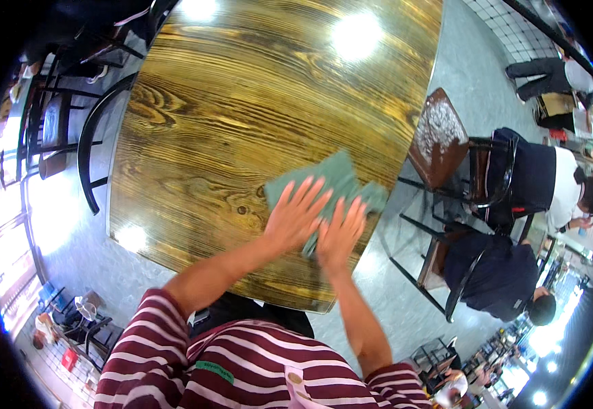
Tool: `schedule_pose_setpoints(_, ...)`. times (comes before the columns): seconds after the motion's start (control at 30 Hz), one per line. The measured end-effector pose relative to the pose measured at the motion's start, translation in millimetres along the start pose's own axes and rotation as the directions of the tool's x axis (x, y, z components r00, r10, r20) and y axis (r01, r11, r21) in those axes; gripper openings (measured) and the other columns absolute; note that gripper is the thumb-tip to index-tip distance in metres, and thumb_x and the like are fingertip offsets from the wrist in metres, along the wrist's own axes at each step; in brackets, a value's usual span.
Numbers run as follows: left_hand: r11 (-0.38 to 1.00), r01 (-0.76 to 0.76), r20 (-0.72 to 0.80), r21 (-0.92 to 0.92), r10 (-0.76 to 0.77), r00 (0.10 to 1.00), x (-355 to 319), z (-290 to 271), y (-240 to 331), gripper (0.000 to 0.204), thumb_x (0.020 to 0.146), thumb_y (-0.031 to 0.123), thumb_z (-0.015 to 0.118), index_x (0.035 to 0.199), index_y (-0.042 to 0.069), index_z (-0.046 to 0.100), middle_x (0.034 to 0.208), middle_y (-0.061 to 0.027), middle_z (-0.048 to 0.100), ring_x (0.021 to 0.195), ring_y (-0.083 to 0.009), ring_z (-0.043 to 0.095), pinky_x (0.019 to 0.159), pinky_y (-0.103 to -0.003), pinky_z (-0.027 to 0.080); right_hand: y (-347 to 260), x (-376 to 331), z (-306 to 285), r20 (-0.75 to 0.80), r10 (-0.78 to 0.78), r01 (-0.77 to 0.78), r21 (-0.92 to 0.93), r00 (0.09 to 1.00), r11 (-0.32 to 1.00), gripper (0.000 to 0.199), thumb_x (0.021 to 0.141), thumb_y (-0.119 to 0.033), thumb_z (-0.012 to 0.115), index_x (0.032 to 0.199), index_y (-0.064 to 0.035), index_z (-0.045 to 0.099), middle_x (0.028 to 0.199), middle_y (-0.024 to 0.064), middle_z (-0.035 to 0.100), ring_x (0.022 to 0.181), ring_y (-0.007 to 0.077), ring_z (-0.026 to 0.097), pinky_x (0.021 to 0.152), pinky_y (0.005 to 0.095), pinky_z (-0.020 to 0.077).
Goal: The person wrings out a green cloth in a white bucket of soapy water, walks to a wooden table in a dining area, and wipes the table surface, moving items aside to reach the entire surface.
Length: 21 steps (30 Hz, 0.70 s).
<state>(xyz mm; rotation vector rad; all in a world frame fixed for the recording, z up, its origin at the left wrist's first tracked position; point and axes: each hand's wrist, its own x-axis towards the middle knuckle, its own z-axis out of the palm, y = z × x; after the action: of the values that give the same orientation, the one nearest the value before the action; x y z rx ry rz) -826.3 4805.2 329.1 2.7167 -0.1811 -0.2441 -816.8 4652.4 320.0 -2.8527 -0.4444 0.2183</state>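
A green cloth (pixel 336 176) lies rumpled on the glossy brown wood-grain table (pixel 228 129), close to its right edge. My left hand (pixel 295 213) rests palm down on the cloth's left part, fingers stretched out and a little apart. Beside it, my right hand (pixel 339 237) presses on the cloth nearer the table's edge, its fingers also extended. The two hands almost meet at the thumbs. A fold of cloth shows below and between them; whatever is under the palms is hidden.
At the table's right stands a chair with a worn brown seat (pixel 439 140). Beyond it, two people in dark clothes (pixel 491 276) sit on chairs. A black curved chair back (pixel 86 146) stands by the left edge. Bright lamp reflections (pixel 356 35) lie on the tabletop.
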Motion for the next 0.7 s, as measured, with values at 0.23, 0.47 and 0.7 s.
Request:
schedule_pose_setpoints(0.23, 0.966, 0.258, 0.105, 0.003, -0.257, 0.961, -125, -4, -32, 0.063, 0.091, 0.042, 0.051, 0.146, 0.015, 0.035, 0.155, -0.0075, 0.027, 0.143, -0.0281, 0.022, 0.114, -0.051, 0.015, -54, -27, 17, 0.099, -0.386, 0.372, 0.133, 0.917, 0.919, 0.060, 0.084, -0.029, 0.062, 0.139, -0.0103, 0.045, 0.151, 0.0210, 0.029, 0.139, 0.0380, 0.028, 0.111, 0.0545, 0.0212)
schedule_pose_setpoints(0.47, 0.976, 0.173, -0.137, 0.134, -0.155, 0.978, 17, -40, -104, 0.061, 0.093, 0.041, 0.048, 0.146, 0.013, 0.035, 0.155, -0.0081, 0.027, 0.143, -0.0275, 0.023, 0.115, -0.049, 0.015, -78, 129, 10, -0.022, -0.389, 0.389, 0.052, 0.921, 0.920, 0.059, 0.084, -0.025, 0.061, 0.137, -0.0085, 0.045, 0.152, 0.0204, 0.028, 0.142, 0.0366, 0.024, 0.113, 0.0534, 0.0178)
schedule_pose_setpoints(0.7, 0.970, 0.158, -0.436, 0.183, -0.064, 0.898, 169, -53, -166, 0.056, 0.095, 0.038, 0.045, 0.146, 0.015, 0.036, 0.152, -0.0058, 0.033, 0.140, -0.0249, 0.028, 0.113, -0.048, 0.020, -73, 282, 27, -0.291, -0.298, 0.286, -0.084, 0.909, 0.955, 0.052, 0.093, -0.031, 0.047, 0.140, -0.0081, 0.044, 0.152, 0.0220, 0.027, 0.143, 0.0365, 0.022, 0.113, 0.0547, 0.0162)
